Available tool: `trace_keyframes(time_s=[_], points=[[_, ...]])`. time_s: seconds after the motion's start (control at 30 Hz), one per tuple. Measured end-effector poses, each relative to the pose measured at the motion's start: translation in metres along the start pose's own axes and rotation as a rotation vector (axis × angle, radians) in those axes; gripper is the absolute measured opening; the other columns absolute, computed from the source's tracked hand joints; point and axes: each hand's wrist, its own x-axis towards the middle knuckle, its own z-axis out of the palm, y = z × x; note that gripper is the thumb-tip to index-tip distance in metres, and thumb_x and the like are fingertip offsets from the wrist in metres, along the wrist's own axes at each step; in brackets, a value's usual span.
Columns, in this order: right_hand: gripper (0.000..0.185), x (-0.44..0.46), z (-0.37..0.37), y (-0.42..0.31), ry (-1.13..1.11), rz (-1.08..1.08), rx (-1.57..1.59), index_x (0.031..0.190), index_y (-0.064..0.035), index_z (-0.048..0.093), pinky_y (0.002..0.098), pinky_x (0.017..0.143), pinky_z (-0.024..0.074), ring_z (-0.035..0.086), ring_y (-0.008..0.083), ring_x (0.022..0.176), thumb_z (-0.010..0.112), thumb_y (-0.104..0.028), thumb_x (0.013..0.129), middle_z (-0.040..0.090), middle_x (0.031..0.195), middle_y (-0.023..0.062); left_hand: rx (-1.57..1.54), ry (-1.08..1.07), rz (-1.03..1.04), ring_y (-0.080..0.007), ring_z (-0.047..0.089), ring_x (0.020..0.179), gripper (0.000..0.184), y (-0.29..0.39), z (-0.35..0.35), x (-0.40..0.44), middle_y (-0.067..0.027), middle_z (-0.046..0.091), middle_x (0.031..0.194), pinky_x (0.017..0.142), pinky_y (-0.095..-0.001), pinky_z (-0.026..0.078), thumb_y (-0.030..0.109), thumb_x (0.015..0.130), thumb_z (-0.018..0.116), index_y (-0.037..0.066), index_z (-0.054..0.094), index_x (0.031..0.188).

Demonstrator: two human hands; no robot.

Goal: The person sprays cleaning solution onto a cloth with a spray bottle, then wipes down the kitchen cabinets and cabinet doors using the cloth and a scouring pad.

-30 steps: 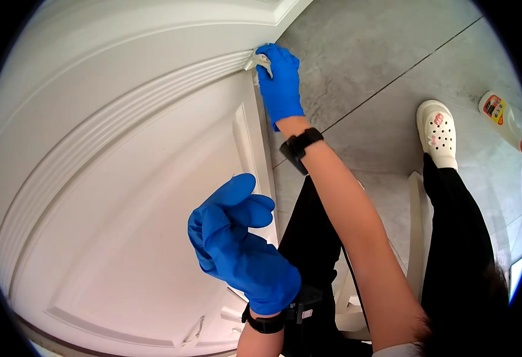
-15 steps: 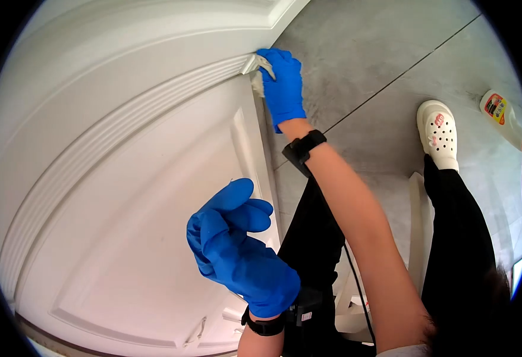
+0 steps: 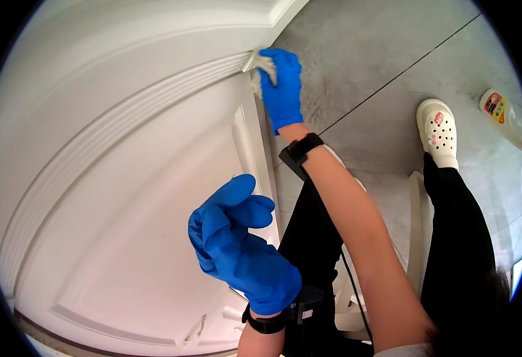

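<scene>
From my feed, the pale cloth (image 3: 267, 66) bunched at the far end of the ribbed trim (image 3: 154, 98) looks light, soft and limp, perhaps slippery if damp, so I'd take it by a thick, gathered fold. My right hand (image 3: 286, 92) has its fingers bent closed around it; my left hand (image 3: 237, 250), nearer and over the white panel (image 3: 148, 232), is half-curled, with nothing showing in its grasp.

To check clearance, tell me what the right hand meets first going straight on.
The right hand would likely meet the white panel just ahead of its fingers; depth is unclear.
</scene>
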Motion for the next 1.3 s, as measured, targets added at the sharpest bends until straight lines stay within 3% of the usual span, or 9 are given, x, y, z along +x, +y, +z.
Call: trace_keyframes(time_s=[0.17, 0.3, 0.43, 0.53, 0.7, 0.9, 0.97, 1.03, 1.3], points=[[0.017, -0.017, 0.003, 0.028, -0.254, -0.332, -0.61, 0.084, -0.0051, 0.057, 0.0284, 0.071, 0.0412, 0.048, 0.0233, 0.082, 0.049, 0.005, 0.072, 0.05, 0.09, 0.0093, -0.01, -0.035, 0.003, -0.0139, 0.044, 0.059, 0.036, 0.001, -0.002, 0.001, -0.0031, 0.043, 0.058, 0.061, -0.0264, 0.038, 0.024, 0.087, 0.033, -0.004, 0.056, 0.086], [0.015, -0.006, -0.026, 0.049, -0.347, 0.641, -0.221, 0.09, 0.0003, 0.053, 0.029, 0.071, 0.0419, 0.051, 0.019, 0.082, 0.046, 0.0, 0.077, 0.052, 0.091, 0.012, -0.005, 0.017, -0.017, -0.0142, 0.044, 0.057, 0.036, 0.006, 0.0, -0.001, -0.003, 0.042, 0.057, 0.061, -0.0268, 0.038, 0.024, 0.087, 0.033, -0.004, 0.056, 0.086], [0.022, 0.006, -0.026, 0.062, 0.129, 0.599, 0.028, 0.1, -0.0022, 0.049, 0.0244, 0.07, 0.0422, 0.05, 0.013, 0.085, 0.05, -0.005, 0.079, 0.052, 0.1, 0.0078, -0.019, 0.011, -0.023, -0.0145, 0.043, 0.056, 0.037, 0.005, -0.004, -0.002, -0.0032, 0.042, 0.055, 0.059, -0.0267, 0.038, 0.024, 0.088, 0.033, -0.005, 0.056, 0.086], [0.026, 0.017, -0.022, 0.054, -0.435, 0.5, -0.165, 0.105, -0.0018, 0.045, 0.0231, 0.074, 0.0415, 0.051, 0.0144, 0.086, 0.049, -0.005, 0.079, 0.052, 0.098, 0.0069, -0.045, 0.002, -0.037, -0.015, 0.044, 0.056, 0.038, 0.011, -0.008, -0.002, -0.004, 0.042, 0.055, 0.059, -0.0262, 0.038, 0.025, 0.087, 0.034, -0.005, 0.056, 0.085], [0.018, -0.036, -0.009, -0.019, -0.169, 0.745, 0.841, 0.098, -0.0024, 0.049, 0.021, 0.075, 0.0418, 0.049, 0.0131, 0.086, 0.044, -0.011, 0.083, 0.052, 0.092, 0.0053, -0.249, 0.004, -0.009, -0.0155, 0.049, 0.061, 0.032, 0.029, -0.015, -0.007, -0.0086, 0.053, 0.065, 0.062, -0.0267, 0.039, 0.024, 0.085, 0.039, -0.004, 0.054, 0.084], [0.015, -0.032, -0.058, -0.066, -0.318, 0.88, 0.831, 0.093, -0.0041, 0.05, 0.0248, 0.068, 0.0432, 0.053, 0.0168, 0.077, 0.048, -0.009, 0.079, 0.054, 0.089, 0.0057, -0.412, -0.055, -0.021, -0.0101, 0.049, 0.06, 0.018, 0.062, -0.039, -0.026, -0.0091, 0.06, 0.081, 0.064, -0.0239, 0.039, 0.016, 0.083, 0.043, 0.0, 0.053, 0.081], [0.02, -0.038, -0.084, -0.155, -0.598, 0.196, -0.479, 0.095, -0.0046, 0.049, 0.0294, 0.069, 0.0446, 0.054, 0.0196, 0.079, 0.052, -0.007, 0.075, 0.054, 0.091, 0.0068, -0.514, -0.06, -0.004, -0.0098, 0.049, 0.059, 0.018, 0.062, -0.049, -0.035, -0.009, 0.06, 0.08, 0.062, -0.0234, 0.04, 0.015, 0.082, 0.043, 0.0, 0.053, 0.081], [0.024, -0.024, -0.099, -0.201, -0.135, 0.921, 0.469, 0.1, -0.0052, 0.048, 0.0345, 0.072, 0.0458, 0.054, 0.0228, 0.083, 0.05, -0.007, 0.076, 0.054, 0.094, 0.0086, -0.613, -0.069, 0.03, -0.0095, 0.049, 0.058, 0.018, 0.069, -0.051, -0.05, -0.0088, 0.06, 0.079, 0.06, -0.023, 0.04, 0.014, 0.082, 0.044, -0.001, 0.053, 0.08], [0.034, -0.054, -0.153, -0.411, -0.312, 0.644, 0.383, 0.113, -0.0045, 0.043, 0.038, 0.081, 0.0438, 0.052, 0.0248, 0.094, 0.046, -0.008, 0.079, 0.051, 0.105, 0.0108, -0.759, -0.224, -0.189, -0.0093, 0.051, 0.057, 0.018, 0.09, -0.103, -0.177, -0.0092, 0.061, 0.078, 0.055, -0.0215, 0.041, 0.012, 0.082, 0.043, 0.0, 0.055, 0.085]])
